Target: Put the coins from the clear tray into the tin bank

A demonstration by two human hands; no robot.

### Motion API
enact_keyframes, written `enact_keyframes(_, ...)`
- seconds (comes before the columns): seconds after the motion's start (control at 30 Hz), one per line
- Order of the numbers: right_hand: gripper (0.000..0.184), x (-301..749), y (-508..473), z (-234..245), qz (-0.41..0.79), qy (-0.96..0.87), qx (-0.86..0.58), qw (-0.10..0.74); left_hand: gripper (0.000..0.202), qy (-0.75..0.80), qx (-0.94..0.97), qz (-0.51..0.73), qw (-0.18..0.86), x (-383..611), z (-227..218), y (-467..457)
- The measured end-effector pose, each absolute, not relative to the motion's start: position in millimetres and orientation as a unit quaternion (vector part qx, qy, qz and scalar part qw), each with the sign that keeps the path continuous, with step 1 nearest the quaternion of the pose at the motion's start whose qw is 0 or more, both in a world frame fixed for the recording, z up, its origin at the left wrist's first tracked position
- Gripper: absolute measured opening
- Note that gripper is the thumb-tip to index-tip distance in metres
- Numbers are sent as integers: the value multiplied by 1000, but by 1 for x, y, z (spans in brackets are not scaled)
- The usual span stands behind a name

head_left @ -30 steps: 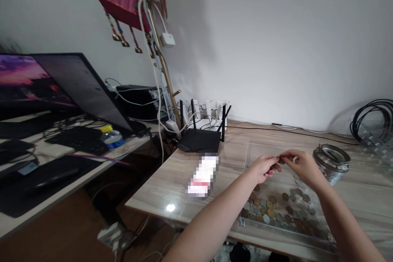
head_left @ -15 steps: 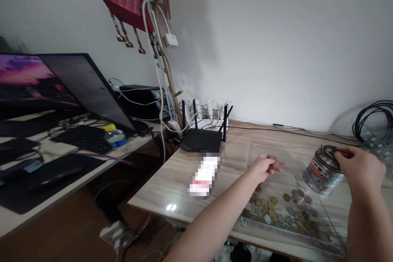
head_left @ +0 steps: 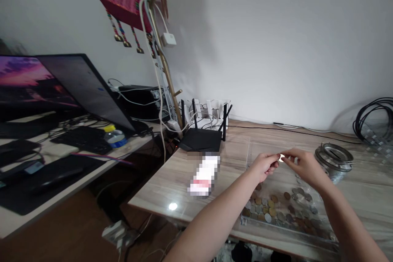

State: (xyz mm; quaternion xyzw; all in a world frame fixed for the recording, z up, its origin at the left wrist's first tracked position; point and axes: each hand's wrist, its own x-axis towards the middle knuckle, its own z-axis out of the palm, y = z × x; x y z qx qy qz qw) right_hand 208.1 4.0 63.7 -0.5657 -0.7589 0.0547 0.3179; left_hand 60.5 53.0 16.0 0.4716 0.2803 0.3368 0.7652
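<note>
My left hand [head_left: 264,166] and my right hand [head_left: 302,165] meet above a clear shallow tray [head_left: 254,223] that lies on the wooden table [head_left: 172,180]. A small shiny coin [head_left: 281,157] is pinched between the fingertips of both hands. Below them several loose coins [head_left: 276,209], silver and brass coloured, lie spread in the tray. To the right of my right hand stands an open metal-rimmed jar [head_left: 334,162].
A black router [head_left: 201,138] with antennas and a power strip stand behind the tray. A blurred white and red item [head_left: 203,175] lies left of the tray. Monitors [head_left: 76,86], a keyboard and a bottle [head_left: 114,136] fill the left desk. Coiled black cable [head_left: 373,118] lies far right.
My right hand came back from the jar to my left hand, and both now pinch a coin. The jar stands upright again.
</note>
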Motion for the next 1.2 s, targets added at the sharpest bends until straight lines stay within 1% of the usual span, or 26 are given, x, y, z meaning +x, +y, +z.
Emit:
enact_keyframes(0.07,25,200,6,60,82,-781,-546,292,25,286,465,325,772,61,18,52)
enact_keyframes(0.13,24,201,6,61,58,-774,-554,302,21,284,455,314,783,61,19,52)
enact_keyframes(0.2,24,212,3,65,-22,-732,-590,341,19,285,436,315,794,62,19,52)
enact_keyframes(0.27,27,231,-2,69,-138,-640,-652,382,22,302,408,319,800,62,19,53)
enact_keyframes(0.33,32,255,-6,72,-234,-525,-720,389,27,316,378,322,808,63,17,54)
enact_keyframes(0.37,34,269,-8,72,-259,-478,-748,381,30,316,366,325,813,63,16,55)
enact_keyframes(0.43,35,293,-10,69,-260,-434,-785,357,35,304,351,333,821,63,14,56)
enact_keyframes(0.53,30,314,-10,62,-219,-441,-805,330,39,289,347,338,826,62,11,56)
enact_keyframes(0.63,30,309,-10,64,-241,-456,-799,311,32,276,334,331,838,61,12,57)
enact_keyframes(0.67,31,303,-10,67,-266,-461,-786,313,28,274,323,327,845,61,12,58)
enact_keyframes(0.73,33,284,-10,72,-305,-475,-750,345,22,270,298,318,858,60,14,59)
enact_keyframes(0.77,33,273,-9,73,-301,-490,-730,369,22,267,287,311,866,60,15,59)
enact_keyframes(0.8,33,262,-8,74,-272,-517,-712,389,24,259,281,301,874,60,16,59)
enact_keyframes(0.87,30,239,-3,70,-152,-609,-674,389,32,240,276,279,888,60,17,59)
enact_keyframes(0.93,28,219,3,61,-11,-715,-618,325,39,237,278,267,892,61,17,59)
enact_keyframes(1.0,26,203,9,52,85,-783,-564,248,41,252,282,257,890,61,17,59)
enact_keyframes(1.03,25,198,11,49,110,-799,-547,223,41,259,284,247,889,61,16,59)
enact_keyframes(1.1,23,190,13,47,134,-807,-538,205,43,253,293,214,897,61,15,60)
enact_keyframes(1.17,21,190,11,50,128,-797,-549,217,45,227,302,184,907,60,14,60)
enact_keyframes(1.2,21,193,8,54,105,-782,-566,238,47,214,304,178,911,59,14,60)
